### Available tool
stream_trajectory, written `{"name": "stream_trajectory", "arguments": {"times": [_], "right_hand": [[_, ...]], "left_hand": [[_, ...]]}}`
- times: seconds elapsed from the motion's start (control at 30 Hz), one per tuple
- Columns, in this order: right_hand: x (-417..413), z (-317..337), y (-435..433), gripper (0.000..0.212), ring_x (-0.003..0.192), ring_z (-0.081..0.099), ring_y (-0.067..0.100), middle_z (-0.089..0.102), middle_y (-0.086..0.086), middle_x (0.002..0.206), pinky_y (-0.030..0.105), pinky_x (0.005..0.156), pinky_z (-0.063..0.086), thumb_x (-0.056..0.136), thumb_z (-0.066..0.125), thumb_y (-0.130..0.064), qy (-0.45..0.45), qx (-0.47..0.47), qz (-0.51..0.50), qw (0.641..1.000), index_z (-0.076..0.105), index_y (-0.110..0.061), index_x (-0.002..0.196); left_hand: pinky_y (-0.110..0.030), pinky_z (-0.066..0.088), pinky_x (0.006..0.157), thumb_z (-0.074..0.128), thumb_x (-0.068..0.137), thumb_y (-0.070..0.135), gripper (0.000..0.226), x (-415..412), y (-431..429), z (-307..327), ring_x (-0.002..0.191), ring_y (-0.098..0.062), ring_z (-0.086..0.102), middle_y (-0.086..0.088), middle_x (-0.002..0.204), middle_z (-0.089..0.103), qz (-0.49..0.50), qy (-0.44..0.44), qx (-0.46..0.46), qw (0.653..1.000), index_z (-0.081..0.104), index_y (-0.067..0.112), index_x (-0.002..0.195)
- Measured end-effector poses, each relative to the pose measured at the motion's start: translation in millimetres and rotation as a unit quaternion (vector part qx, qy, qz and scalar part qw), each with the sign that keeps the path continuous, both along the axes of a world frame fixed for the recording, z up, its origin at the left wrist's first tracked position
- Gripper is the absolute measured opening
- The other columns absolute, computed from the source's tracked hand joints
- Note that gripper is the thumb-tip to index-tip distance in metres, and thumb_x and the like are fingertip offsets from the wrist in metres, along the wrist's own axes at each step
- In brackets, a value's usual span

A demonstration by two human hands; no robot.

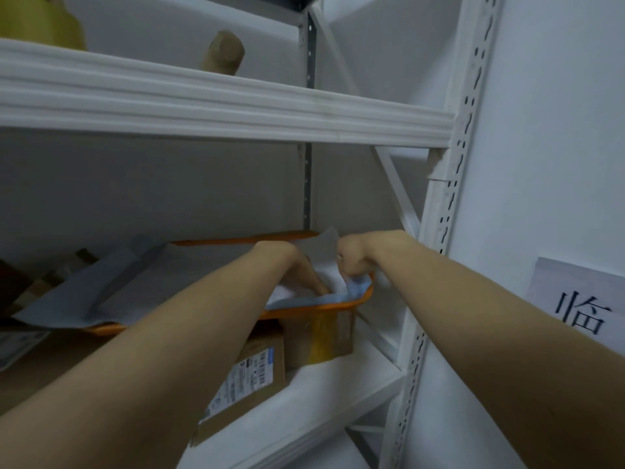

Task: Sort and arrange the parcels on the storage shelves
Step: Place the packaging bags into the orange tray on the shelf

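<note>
Grey plastic film is bunched in my right hand [355,260], right of the frame's centre: the fingers are curled into a tight fist round the edge of a grey mailer bag [321,247], whose free corner sticks up just left of the knuckles. My left hand [299,269] sits just beside it, angled down into the same pile; its fingers run fairly straight toward a paler bag [287,294], but the tips are buried in the film, so I cannot tell whether they hold anything.

Both hands work inside an orange tray [363,297] on the middle shelf. A second grey mailer [101,292] lies flat across the tray's left part, well apart from the hands.

Under the tray's front rim I see two cardboard boxes, touching or nearly so: a labelled box [250,377] tilted toward me in the lower centre, and to its right a box banded with yellow tape [324,336]. They stand on the white shelf board [304,411]. At the far left edge are blurred brown parcels [33,286].

Across the upper half runs the white beam of the next shelf [236,110]. On that shelf a parcel wrapped in brown tape [223,52] stands near the back, and a yellow-taped parcel [44,22] fills the upper left corner. The perforated white upright [449,204] runs down the right side, and a paper sign [581,302] with a printed character hangs on the wall at the right edge
</note>
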State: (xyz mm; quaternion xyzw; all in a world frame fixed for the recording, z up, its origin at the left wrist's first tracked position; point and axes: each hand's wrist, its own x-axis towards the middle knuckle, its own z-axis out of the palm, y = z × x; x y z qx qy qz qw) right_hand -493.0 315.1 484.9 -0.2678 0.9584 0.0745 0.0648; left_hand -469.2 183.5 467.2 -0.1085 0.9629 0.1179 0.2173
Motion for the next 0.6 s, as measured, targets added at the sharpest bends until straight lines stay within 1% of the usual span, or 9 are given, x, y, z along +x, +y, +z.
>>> {"name": "stream_trajectory", "arguments": {"times": [0.1, 0.17, 0.2, 0.23, 0.3, 0.4, 0.5, 0.53, 0.6], "right_hand": [[7, -1, 7, 0.011, 0.086, 0.054, 0.026, 0.056, 0.010, 0.090, 0.032, 0.071, 0.044, 0.092, 0.050, -0.007, -0.011, 0.007, 0.008, 1.000, 0.054, -0.007, 0.081], [13, 2, 12, 0.012, 0.089, 0.055, 0.025, 0.060, 0.009, 0.097, 0.031, 0.073, 0.045, 0.090, 0.049, -0.007, -0.006, -0.020, 0.025, 0.999, 0.061, -0.008, 0.090], [16, 5, 15, 0.018, 0.091, 0.055, 0.023, 0.061, 0.007, 0.100, 0.030, 0.075, 0.044, 0.090, 0.049, -0.008, 0.003, -0.028, 0.034, 0.999, 0.065, -0.010, 0.097], [19, 6, 17, 0.020, 0.092, 0.055, 0.021, 0.061, 0.004, 0.101, 0.030, 0.078, 0.043, 0.090, 0.050, -0.009, 0.008, -0.024, 0.042, 0.999, 0.067, -0.015, 0.100], [24, 5, 22, 0.015, 0.100, 0.052, 0.021, 0.059, 0.001, 0.107, 0.033, 0.090, 0.039, 0.092, 0.053, -0.016, 0.014, 0.004, 0.049, 0.999, 0.061, -0.028, 0.090], [31, 4, 25, 0.018, 0.121, 0.043, 0.029, 0.054, 0.006, 0.126, 0.037, 0.101, 0.034, 0.092, 0.053, -0.019, 0.053, -0.006, 0.050, 0.997, 0.056, -0.033, 0.081], [43, 12, 22, 0.029, 0.124, 0.039, 0.027, 0.055, 0.005, 0.127, 0.038, 0.105, 0.028, 0.091, 0.049, -0.009, 0.083, -0.069, 0.077, 0.991, 0.068, -0.030, 0.096], [48, 14, 20, 0.031, 0.125, 0.040, 0.026, 0.056, 0.004, 0.128, 0.040, 0.107, 0.026, 0.091, 0.048, -0.008, 0.081, -0.082, 0.088, 0.989, 0.070, -0.027, 0.102], [61, 15, 14, 0.031, 0.122, 0.046, 0.027, 0.058, 0.003, 0.127, 0.041, 0.108, 0.026, 0.092, 0.048, -0.009, 0.075, -0.095, 0.109, 0.987, 0.071, -0.024, 0.107]], "left_hand": [[-0.046, 0.033, 0.109, 0.064, 0.075, 0.064, 0.091, 6, 6, -6, 0.129, -0.030, 0.040, -0.007, 0.145, 0.039, -0.001, 0.016, -0.021, 1.000, 0.033, 0.014, 0.145], [-0.045, 0.035, 0.109, 0.065, 0.077, 0.059, 0.085, 10, 9, -6, 0.128, -0.029, 0.043, -0.007, 0.144, 0.042, -0.007, 0.030, 0.007, 1.000, 0.038, 0.013, 0.143], [-0.045, 0.036, 0.109, 0.066, 0.079, 0.056, 0.081, 10, 10, -5, 0.127, -0.029, 0.044, -0.007, 0.143, 0.043, -0.005, 0.035, 0.030, 0.999, 0.039, 0.012, 0.142], [-0.045, 0.037, 0.109, 0.066, 0.080, 0.053, 0.078, 11, 10, -4, 0.127, -0.029, 0.044, -0.008, 0.143, 0.044, -0.001, 0.039, 0.050, 0.998, 0.040, 0.011, 0.142], [-0.044, 0.040, 0.107, 0.066, 0.079, 0.051, 0.076, 13, 12, -4, 0.125, -0.030, 0.047, -0.009, 0.141, 0.046, 0.007, 0.050, 0.067, 0.997, 0.042, 0.011, 0.140], [-0.043, 0.044, 0.102, 0.065, 0.082, 0.048, 0.066, 20, 15, -6, 0.118, -0.028, 0.052, -0.007, 0.134, 0.052, 0.007, 0.117, 0.030, 0.993, 0.048, 0.012, 0.135], [-0.042, 0.045, 0.100, 0.063, 0.086, 0.039, 0.055, 32, 14, -3, 0.118, -0.029, 0.053, -0.009, 0.130, 0.055, 0.018, 0.194, -0.012, 0.981, 0.052, 0.010, 0.131], [-0.040, 0.046, 0.096, 0.062, 0.088, 0.035, 0.048, 39, 14, -2, 0.114, -0.029, 0.054, -0.010, 0.125, 0.058, 0.018, 0.208, -0.021, 0.978, 0.054, 0.008, 0.127], [-0.035, 0.045, 0.080, 0.059, 0.091, 0.027, 0.032, 56, 12, 0, 0.101, -0.029, 0.057, -0.008, 0.101, 0.061, 0.023, 0.224, -0.033, 0.974, 0.059, 0.006, 0.115]]}}
